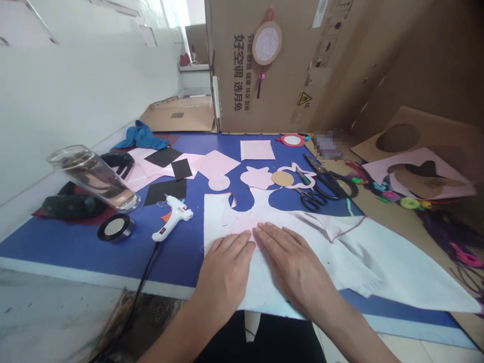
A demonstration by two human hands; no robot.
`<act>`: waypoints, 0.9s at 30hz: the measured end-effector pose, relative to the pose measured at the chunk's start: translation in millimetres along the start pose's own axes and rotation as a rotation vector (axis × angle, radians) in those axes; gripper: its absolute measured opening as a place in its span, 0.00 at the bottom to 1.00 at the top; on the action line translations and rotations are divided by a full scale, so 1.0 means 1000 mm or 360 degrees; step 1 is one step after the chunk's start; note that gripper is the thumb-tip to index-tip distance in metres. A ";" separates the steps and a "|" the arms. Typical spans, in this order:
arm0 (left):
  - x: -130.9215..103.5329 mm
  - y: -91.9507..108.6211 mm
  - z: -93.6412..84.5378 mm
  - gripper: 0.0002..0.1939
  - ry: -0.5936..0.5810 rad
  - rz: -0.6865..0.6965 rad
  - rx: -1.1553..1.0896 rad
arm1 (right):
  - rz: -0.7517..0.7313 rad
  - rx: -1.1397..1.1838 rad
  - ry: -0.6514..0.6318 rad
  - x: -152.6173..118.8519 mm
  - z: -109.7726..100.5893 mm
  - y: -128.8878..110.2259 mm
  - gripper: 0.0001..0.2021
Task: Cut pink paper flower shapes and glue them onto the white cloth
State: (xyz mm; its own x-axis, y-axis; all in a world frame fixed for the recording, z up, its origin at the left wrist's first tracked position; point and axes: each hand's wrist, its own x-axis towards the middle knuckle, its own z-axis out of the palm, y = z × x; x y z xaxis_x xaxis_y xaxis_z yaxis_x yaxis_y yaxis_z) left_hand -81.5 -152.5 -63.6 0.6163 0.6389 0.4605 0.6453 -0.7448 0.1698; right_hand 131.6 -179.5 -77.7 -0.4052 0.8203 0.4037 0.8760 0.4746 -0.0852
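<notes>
White cloth (pixel 393 257) with cut-out curves along its far edge lies spread over the front of the blue table. My left hand (pixel 229 262) rests flat on it, fingers stretched out, holding nothing. Beside it my right hand (pixel 291 254) also lies flat on the cloth, its fingertips close to those of the left. A pale pink patch (pixel 244 222) shows at the fingertips, partly covered by the hands. Just beyond the cloth are a pink cut shape (pixel 257 177), a tan disc (pixel 283 178) and a white patterned disc (pixel 219 183).
A white glue gun (pixel 172 218), round lid (pixel 115 228) and glass of liquid (pixel 98 176) are at the left. Black scissors (pixel 333 181) lie at the back right. Pink squares (pixel 257 149) and black squares (pixel 165 192) lie farther back. Cardboard (pixel 234 65) stands behind.
</notes>
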 end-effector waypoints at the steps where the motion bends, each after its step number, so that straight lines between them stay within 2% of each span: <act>1: 0.000 0.000 0.000 0.18 -0.0011 -0.0006 0.0000 | 0.0010 0.0004 -0.0007 0.000 0.000 0.000 0.34; 11: -0.002 0.001 0.002 0.18 -0.0025 -0.0025 -0.0012 | 0.0031 0.0015 -0.0058 0.001 -0.004 -0.002 0.32; 27: -0.002 0.001 0.001 0.19 -0.0048 -0.0034 -0.0004 | 0.0027 0.0007 -0.0029 0.002 -0.005 -0.001 0.33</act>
State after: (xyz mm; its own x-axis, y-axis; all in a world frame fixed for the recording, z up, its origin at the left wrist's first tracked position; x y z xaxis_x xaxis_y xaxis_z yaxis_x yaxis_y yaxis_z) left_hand -81.7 -154.4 -65.5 0.6158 0.6602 0.4300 0.6574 -0.7314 0.1813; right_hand 131.1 -180.1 -72.3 -0.3952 0.8339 0.3853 0.8817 0.4620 -0.0956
